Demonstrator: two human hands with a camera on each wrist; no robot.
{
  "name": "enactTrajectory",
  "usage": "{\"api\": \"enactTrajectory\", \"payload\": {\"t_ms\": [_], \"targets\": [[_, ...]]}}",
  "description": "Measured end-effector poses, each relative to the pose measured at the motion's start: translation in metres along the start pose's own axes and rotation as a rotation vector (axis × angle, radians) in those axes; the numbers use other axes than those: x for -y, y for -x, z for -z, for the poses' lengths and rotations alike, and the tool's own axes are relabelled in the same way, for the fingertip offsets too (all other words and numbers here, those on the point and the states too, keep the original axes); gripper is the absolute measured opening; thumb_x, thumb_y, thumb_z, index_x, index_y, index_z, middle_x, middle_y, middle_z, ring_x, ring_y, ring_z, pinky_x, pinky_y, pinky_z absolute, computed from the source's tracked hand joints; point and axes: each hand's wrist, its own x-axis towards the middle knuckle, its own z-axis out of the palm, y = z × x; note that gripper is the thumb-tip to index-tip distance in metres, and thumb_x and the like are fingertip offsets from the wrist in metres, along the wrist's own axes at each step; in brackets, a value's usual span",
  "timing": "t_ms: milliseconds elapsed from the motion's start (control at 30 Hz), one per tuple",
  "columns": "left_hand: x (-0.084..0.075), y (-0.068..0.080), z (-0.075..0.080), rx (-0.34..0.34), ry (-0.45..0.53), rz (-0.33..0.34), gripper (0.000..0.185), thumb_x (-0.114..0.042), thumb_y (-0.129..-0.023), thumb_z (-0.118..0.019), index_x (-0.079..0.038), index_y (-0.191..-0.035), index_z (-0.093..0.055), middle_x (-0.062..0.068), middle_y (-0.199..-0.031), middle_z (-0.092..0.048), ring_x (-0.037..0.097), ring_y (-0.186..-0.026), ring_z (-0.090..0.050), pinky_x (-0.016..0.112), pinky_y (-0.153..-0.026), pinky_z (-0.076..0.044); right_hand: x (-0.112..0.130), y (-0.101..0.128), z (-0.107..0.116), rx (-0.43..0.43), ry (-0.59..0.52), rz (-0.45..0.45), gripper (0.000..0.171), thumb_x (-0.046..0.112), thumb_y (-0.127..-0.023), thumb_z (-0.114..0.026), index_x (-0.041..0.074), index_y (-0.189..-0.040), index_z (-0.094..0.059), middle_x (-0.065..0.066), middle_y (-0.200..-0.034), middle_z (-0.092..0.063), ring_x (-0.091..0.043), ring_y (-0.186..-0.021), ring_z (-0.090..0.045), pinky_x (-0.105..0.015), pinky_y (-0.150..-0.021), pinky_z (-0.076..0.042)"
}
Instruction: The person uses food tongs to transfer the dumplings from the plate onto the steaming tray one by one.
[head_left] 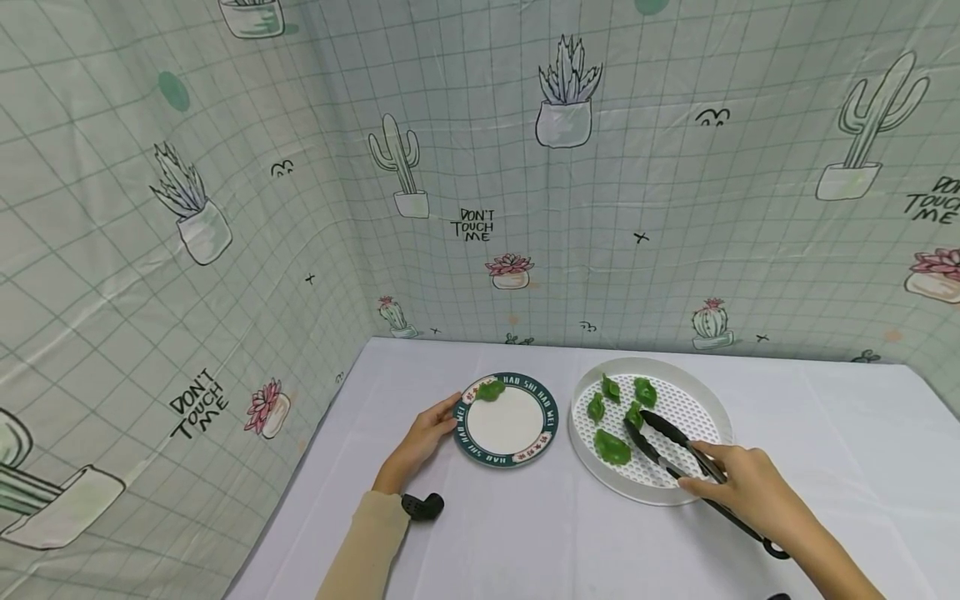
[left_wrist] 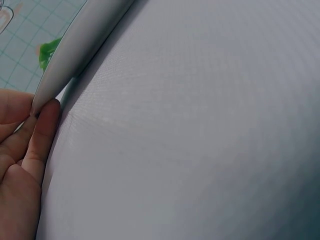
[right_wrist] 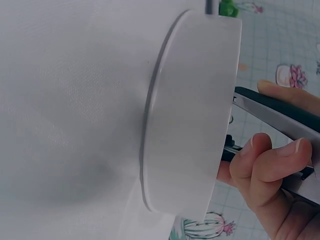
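Honestly, our right hand [head_left: 742,487] grips the tongs [head_left: 678,458] over the dumplings [head_left: 612,447] in the white tray [head_left: 716,400]; our left hand [head_left: 423,437], fingers relaxed, steadies the plate [head_left: 551,417]; a loose pinch could drop one mid-carry.

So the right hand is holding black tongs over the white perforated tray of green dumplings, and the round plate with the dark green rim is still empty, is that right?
Not quite. The round plate with the dark green rim is not empty: one green dumpling lies at its far edge, as the head view shows. The rest holds: the right hand grips the black tongs over the white perforated tray of green dumplings.
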Motion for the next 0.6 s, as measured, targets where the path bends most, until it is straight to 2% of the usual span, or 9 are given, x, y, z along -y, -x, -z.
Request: {"api": "enactTrajectory", "payload": {"t_ms": [333, 467, 500, 600], "targets": [[0.001, -0.002, 0.001, 0.007, -0.004, -0.003, 0.050, 0.001, -0.100, -0.050, 0.001, -0.150, -0.041, 0.017, -0.156, -0.036, 0.035, -0.147, -0.025, 0.049, -0.119, -0.020, 0.001, 0.003, 0.008, -0.037, 0.019, -0.007, 0.067, 0.033, -0.085, -0.079, -0.013, -0.130, -0.057, 0.002, -0.062, -0.037, -0.010, -0.053, -0.025, -0.027, -0.050, -0.029], [0.001, -0.001, 0.001, 0.014, -0.002, -0.008, 0.050, 0.002, -0.100, -0.050, 0.003, -0.150, -0.040, 0.018, -0.156, -0.035, 0.035, -0.146, -0.026, 0.048, -0.119, -0.021, 0.002, 0.004, 0.012, -0.049, 0.022, -0.004, 0.069, 0.035, -0.086, -0.078, -0.013, -0.131, -0.057, 0.000, -0.067, -0.043, -0.013, -0.055, -0.028, -0.029, -0.054, -0.033], [0.001, -0.001, 0.001, 0.015, -0.003, -0.009, 0.050, 0.002, -0.100, -0.050, 0.003, -0.149, -0.040, 0.018, -0.156, -0.035, 0.035, -0.146, -0.025, 0.048, -0.119, -0.021, 0.004, 0.004, 0.012, -0.058, 0.019, -0.002, 0.069, 0.035, -0.085, -0.078, -0.013, -0.130, -0.058, -0.001, -0.069, -0.048, -0.013, -0.055, -0.029, -0.029, -0.055, -0.034], [0.000, 0.000, 0.001, 0.012, 0.003, -0.001, 0.051, 0.002, -0.100, -0.050, 0.002, -0.150, -0.040, 0.018, -0.155, -0.037, 0.034, -0.146, -0.027, 0.048, -0.119, -0.021, 0.009, 0.002, 0.013, -0.106, -0.002, 0.013, 0.067, 0.035, -0.085, -0.079, -0.010, -0.130, -0.060, -0.001, -0.066, -0.049, -0.012, -0.054, -0.031, -0.028, -0.054, -0.035]]}}
